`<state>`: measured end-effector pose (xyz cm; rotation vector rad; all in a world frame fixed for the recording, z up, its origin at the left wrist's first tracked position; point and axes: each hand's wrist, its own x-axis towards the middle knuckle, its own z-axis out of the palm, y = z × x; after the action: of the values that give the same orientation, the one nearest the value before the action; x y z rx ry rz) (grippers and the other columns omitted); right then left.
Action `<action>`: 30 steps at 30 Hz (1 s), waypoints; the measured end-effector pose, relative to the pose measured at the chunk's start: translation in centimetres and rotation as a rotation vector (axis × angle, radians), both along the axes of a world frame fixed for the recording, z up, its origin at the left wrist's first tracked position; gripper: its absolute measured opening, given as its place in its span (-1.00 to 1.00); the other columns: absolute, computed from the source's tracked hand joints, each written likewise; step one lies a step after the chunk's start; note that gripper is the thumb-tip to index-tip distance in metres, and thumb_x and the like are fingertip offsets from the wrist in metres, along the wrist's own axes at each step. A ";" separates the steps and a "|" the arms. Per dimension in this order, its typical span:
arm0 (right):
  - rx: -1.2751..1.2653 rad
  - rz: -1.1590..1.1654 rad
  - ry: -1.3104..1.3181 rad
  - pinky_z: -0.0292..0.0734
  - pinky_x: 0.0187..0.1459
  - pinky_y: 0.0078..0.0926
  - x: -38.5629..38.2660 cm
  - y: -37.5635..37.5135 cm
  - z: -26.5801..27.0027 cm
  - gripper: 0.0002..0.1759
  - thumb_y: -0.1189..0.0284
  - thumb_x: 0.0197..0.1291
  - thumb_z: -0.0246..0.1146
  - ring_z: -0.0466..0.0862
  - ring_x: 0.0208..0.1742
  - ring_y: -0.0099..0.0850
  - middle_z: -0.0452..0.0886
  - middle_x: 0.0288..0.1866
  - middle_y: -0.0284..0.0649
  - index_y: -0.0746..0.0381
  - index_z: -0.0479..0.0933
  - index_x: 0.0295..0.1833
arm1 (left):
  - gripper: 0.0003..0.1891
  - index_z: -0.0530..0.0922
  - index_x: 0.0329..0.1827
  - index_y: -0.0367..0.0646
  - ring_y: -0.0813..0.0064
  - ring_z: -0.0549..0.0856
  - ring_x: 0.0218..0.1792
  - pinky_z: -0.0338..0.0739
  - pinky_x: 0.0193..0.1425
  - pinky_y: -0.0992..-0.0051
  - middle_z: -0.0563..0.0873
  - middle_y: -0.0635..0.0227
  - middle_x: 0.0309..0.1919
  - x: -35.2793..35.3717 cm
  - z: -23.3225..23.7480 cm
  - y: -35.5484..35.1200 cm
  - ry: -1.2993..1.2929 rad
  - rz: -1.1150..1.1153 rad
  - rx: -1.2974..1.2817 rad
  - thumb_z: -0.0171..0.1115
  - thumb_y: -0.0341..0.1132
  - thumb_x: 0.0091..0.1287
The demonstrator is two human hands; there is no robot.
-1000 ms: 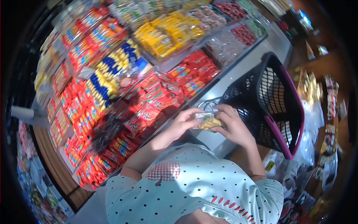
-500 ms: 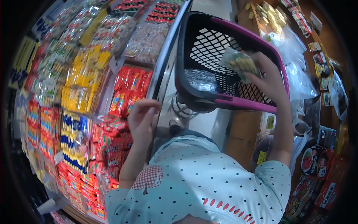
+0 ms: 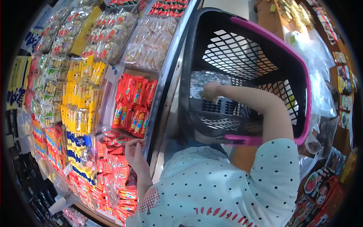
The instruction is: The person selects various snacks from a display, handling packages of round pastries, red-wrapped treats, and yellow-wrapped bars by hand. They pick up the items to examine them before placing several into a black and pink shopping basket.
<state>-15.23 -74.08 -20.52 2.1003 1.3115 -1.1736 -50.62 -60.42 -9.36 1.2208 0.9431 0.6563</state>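
My right hand (image 3: pixel 213 90) is deep inside the black shopping basket (image 3: pixel 242 142), low on its left side. It is closed on a small clear snack packet (image 3: pixel 208 97) with yellowish-green contents, mostly hidden by the fingers. Beside the hand, a clear plastic-wrapped package (image 3: pixel 206 77) lies in the basket, touching or nearly touching the packet. My left hand (image 3: pixel 136 153) holds nothing; its fingers are loosely bent and apart. It hovers by the display edge, near red-wrapped snack packets (image 3: pixel 115 163).
On the left, a tiered display (image 3: pixel 163 94) holds red packets (image 3: pixel 135 100), yellow packets (image 3: pixel 82 90) and clear-wrapped sweets (image 3: pixel 151 41). The basket has a pink handle (image 3: pixel 308 98). To the right, plastic bags (image 3: pixel 321 81) hang by a wooden shelf (image 3: pixel 269 20) with boxed goods.
My right hand has moved left and down into the basket with the snack packet, beside the wrapped package. My left hand has moved slightly lower. The basket appears larger and nearer.
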 end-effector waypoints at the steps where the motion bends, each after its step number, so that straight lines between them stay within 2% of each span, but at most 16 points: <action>1: 0.048 -0.113 0.007 0.54 -0.08 -0.28 -0.3 0.3 -2.7 -0.61 0.22 0.01 0.25 0.64 -0.08 -0.17 0.64 -0.13 -0.07 0.23 0.56 -0.09 | -0.91 0.48 -0.21 -0.30 0.56 0.56 -0.26 0.42 -0.10 0.58 0.60 0.30 -0.32 0.0 -0.3 0.0 0.014 0.021 -0.006 0.02 -0.52 0.28; 2: 0.098 -0.222 0.016 0.55 -0.09 -0.27 -0.8 0.8 -5.4 -0.56 0.23 -0.04 0.30 0.64 -0.07 -0.16 0.62 -0.09 -0.06 0.25 0.53 -0.05 | -0.91 0.48 -0.21 -0.30 0.56 0.57 -0.25 0.42 -0.09 0.58 0.60 0.30 -0.32 -0.2 -0.7 0.1 0.027 0.042 -0.008 0.02 -0.53 0.29; 6: 0.186 -0.156 0.060 0.55 -0.10 -0.25 -3.1 0.7 -15.1 -0.51 0.22 0.06 0.20 0.63 -0.06 -0.17 0.60 -0.07 -0.06 0.29 0.42 0.06 | -0.90 0.48 -0.19 -0.30 0.57 0.57 -0.25 0.44 -0.09 0.58 0.61 0.30 -0.30 -0.4 -1.2 -0.2 0.133 0.093 0.006 0.01 -0.52 0.31; 9: 0.243 -0.126 0.081 0.55 -0.11 -0.24 -4.3 -0.7 -18.8 -0.48 0.21 0.13 0.14 0.63 -0.05 -0.18 0.59 -0.06 -0.07 0.32 0.35 0.12 | -0.91 0.48 -0.19 -0.30 0.57 0.57 -0.25 0.44 -0.11 0.59 0.61 0.29 -0.28 -0.1 -1.3 -0.4 0.144 0.088 0.040 0.01 -0.51 0.32; 11: 0.261 -0.011 -0.062 0.55 -0.12 -0.26 -5.7 -1.4 -19.7 -0.52 0.25 0.19 0.08 0.63 -0.03 -0.24 0.58 -0.04 -0.08 0.32 0.34 0.14 | -0.91 0.47 -0.17 -0.30 0.58 0.58 -0.23 0.45 -0.09 0.59 0.61 0.29 -0.28 0.0 -1.6 -0.4 0.140 0.102 0.037 0.02 -0.51 0.33; 16: 0.274 0.112 -0.060 0.53 -0.08 -0.26 -5.7 -3.8 -18.7 -0.50 0.23 0.18 0.11 0.61 -0.01 -0.20 0.56 -0.01 -0.05 0.32 0.34 0.15 | -0.89 0.47 -0.14 -0.31 0.58 0.58 -0.21 0.45 -0.05 0.61 0.61 0.30 -0.28 0.8 -2.0 -0.2 0.121 0.029 0.060 0.03 -0.53 0.32; 23: 0.305 0.232 0.184 0.50 -0.01 -0.27 -3.7 -1.0 -15.2 -0.46 0.20 0.17 0.14 0.59 0.03 -0.16 0.54 0.05 0.00 0.33 0.35 0.17 | -0.89 0.50 -0.16 -0.30 0.59 0.61 -0.24 0.47 -0.09 0.59 0.63 0.31 -0.29 0.6 -2.5 0.1 0.072 -0.009 0.154 0.03 -0.54 0.31; 27: 0.355 0.289 0.316 0.48 0.02 -0.27 2.0 1.3 -10.1 -0.44 0.19 0.16 0.16 0.57 0.05 -0.13 0.52 0.08 0.03 0.33 0.36 0.18 | -0.89 0.51 -0.19 -0.30 0.54 0.64 -0.25 0.50 -0.16 0.57 0.64 0.27 -0.32 -1.2 -2.1 0.5 0.087 0.008 0.242 0.04 -0.55 0.28; 29: 0.409 0.298 0.338 0.47 0.04 -0.27 6.1 2.5 -6.6 -0.43 0.18 0.16 0.17 0.57 0.06 -0.12 0.51 0.09 0.04 0.33 0.36 0.18 | -0.89 0.50 -0.16 -0.32 0.56 0.62 -0.20 0.49 -0.04 0.57 0.62 0.29 -0.29 -2.8 -1.3 1.0 0.202 -0.050 0.343 0.02 -0.54 0.31; 30: 0.423 0.267 0.310 0.47 0.05 -0.27 7.9 2.7 -4.4 -0.42 0.17 0.15 0.18 0.56 0.06 -0.12 0.51 0.10 0.05 0.33 0.36 0.19 | -0.89 0.51 -0.20 -0.30 0.50 0.64 -0.27 0.49 -0.17 0.56 0.63 0.26 -0.34 -3.4 -0.9 1.2 0.199 0.000 0.404 0.07 -0.56 0.25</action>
<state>-7.34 -71.41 -24.88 1.9710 2.0674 -1.2188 -54.06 -59.23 -10.27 1.6678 1.0035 0.7592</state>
